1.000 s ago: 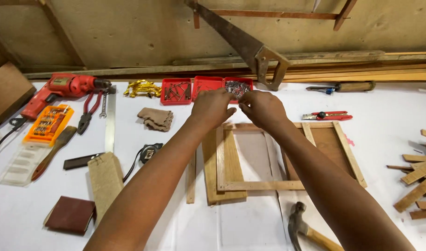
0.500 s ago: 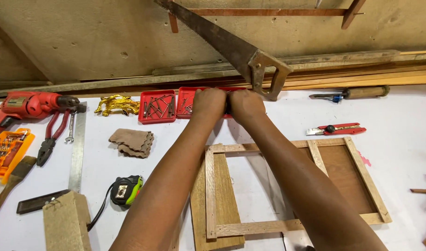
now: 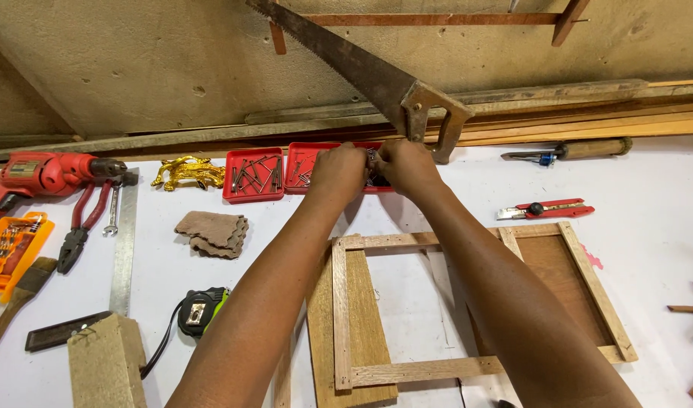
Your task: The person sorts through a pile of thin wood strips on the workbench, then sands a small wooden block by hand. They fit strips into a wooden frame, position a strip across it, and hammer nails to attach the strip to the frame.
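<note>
Red tray (image 3: pixel 301 162) of dark nails, both hands' (image 3: pixel 339 172) grip unclear, fingers bunched over it

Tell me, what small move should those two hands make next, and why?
Probably lift one nail out: both the left hand and the right hand are bunched over the red tray of nails, fingertips together, while the wooden frame lies unattended just below.

saw handle (image 3: pixel 429 121) close above — tray (image 3: pixel 305 162) crowded

Red tray (image 3: pixel 305 162) of nails, flat, against wall base
</note>
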